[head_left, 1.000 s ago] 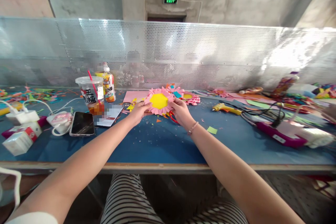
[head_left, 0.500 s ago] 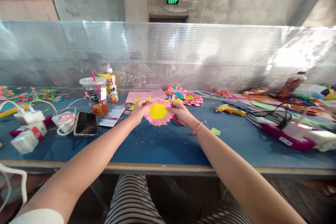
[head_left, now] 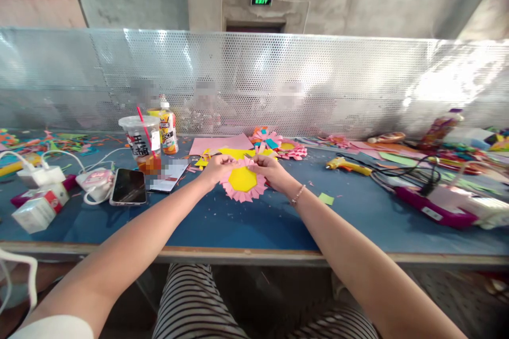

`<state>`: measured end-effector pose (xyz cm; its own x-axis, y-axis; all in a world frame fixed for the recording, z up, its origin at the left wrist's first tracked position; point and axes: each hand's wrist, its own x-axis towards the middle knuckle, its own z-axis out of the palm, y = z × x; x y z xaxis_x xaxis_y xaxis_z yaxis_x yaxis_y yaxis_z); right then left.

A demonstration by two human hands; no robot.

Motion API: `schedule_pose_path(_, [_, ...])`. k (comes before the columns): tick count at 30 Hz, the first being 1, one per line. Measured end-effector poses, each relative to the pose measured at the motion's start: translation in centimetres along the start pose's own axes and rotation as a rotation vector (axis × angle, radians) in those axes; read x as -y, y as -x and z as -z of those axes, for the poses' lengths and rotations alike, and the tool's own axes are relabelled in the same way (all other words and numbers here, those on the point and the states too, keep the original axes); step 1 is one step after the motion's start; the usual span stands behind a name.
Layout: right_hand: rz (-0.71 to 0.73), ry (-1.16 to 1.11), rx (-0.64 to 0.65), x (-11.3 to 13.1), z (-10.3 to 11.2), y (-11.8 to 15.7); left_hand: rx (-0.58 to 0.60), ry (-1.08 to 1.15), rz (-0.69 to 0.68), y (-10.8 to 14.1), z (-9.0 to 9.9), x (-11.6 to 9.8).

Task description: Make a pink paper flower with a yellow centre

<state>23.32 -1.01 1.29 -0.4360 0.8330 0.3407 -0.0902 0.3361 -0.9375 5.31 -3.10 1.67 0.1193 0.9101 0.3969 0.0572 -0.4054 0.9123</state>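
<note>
A pink paper flower (head_left: 243,180) with a yellow centre is held up over the blue table (head_left: 238,228), its face towards me. My left hand (head_left: 217,170) pinches its upper left edge. At the upper right edge, my right hand (head_left: 268,168) has thumb and fingers closed on the pink fringe. Just behind the flower lies yellow paper (head_left: 234,154), partly covered by my fingers. Further back are a pink paper sheet (head_left: 220,144) and more pink paper flowers (head_left: 292,149) with blue and yellow pieces.
To the left stand a plastic cup (head_left: 139,143) with a red straw and a drink bottle (head_left: 167,130), near a phone (head_left: 128,186) and chargers (head_left: 40,176). A yellow glue gun (head_left: 348,166), cables and a purple power strip (head_left: 433,209) lie right. A perforated metal screen (head_left: 338,79) borders the back.
The flower has moved slightly down and towards me. My right hand's grip has shifted along its edge towards the top, and more yellow paper shows behind.
</note>
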Motion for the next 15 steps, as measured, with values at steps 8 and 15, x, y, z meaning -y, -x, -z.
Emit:
schedule_pose_path(8, [0.041,0.080,-0.027,-0.25,0.23,-0.14,0.062,-0.118,-0.054,0.31,-0.11,-0.47])
schedule_pose_path(15, [0.026,0.017,-0.013,-0.13,-0.13,-0.02,0.023,-0.234,-0.098,0.31,-0.16,-0.51])
